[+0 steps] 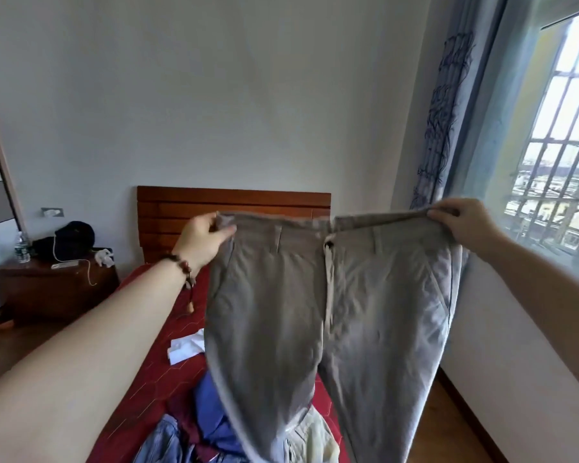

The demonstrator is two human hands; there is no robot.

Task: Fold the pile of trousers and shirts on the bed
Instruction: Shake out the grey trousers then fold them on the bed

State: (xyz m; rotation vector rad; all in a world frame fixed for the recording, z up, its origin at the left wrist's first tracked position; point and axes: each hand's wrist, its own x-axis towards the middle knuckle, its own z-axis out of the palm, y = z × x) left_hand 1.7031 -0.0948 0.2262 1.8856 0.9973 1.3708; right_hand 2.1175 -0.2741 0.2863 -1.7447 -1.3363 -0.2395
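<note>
Both arms are reaching forward at chest height over the bed (154, 372), which is wearing a dark red quilted cover. The left hand (203, 240) is pinching one end of the waistband of a pair of pale grey-beige cotton trousers (331, 312), fingers closed tight on the cloth; the right hand (462, 222) is gripping the opposite end the same way. The trousers are hanging spread and front-facing between the hands, legs trailing down toward the mattress and blurring at the bottom. Under them a loose pile is lying on the cover: a blue shirt (211, 409), faded denim jeans (163, 442), a cream garment (315, 436), something maroon between. A folded white cloth (186, 345) is sitting apart, nearer the wooden slatted headboard (181, 215). A beaded bracelet (181, 265) is circling the left wrist. The dark wooden bedside bench (47, 289) is carrying a black bag (72, 242) and a plastic water bottle (21, 248).
</note>
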